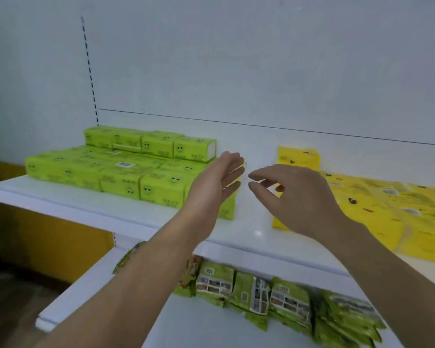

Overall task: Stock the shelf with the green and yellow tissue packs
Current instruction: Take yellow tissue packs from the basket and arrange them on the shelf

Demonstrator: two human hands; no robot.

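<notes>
**Item: green plastic-wrapped tissue packs with cartoon eyes** (98,169). Location: left part of the white upper shelf board (251,229), laid in a low block with a second tier of four at the back.

**Item: yellow plastic-wrapped tissue packs** (387,204). Location: right part of the same board, laid flat, one pack raised at the back. A bare strip of shelf separates the two colours.

**Left grip** (219,179). Fingers straight and together, palm turned toward the gap, in front of the right end of the green block. Holds nothing; whether it touches the end pack cannot be told.

**Right grip** (304,197). Fingers loosely curled and spread, holding nothing, hovering over the left edge of the yellow block, fingertips pointing toward the left grip.

**Step, as judged:** squaring up the two blocks.

**Handling note:** press with flat palms against the pack ends so the soft wraps slide as a row rather than buckle; keep front faces flush with the shelf edge.

**Other:** green printed snack pouches (261,295) on the lower shelf.
</notes>
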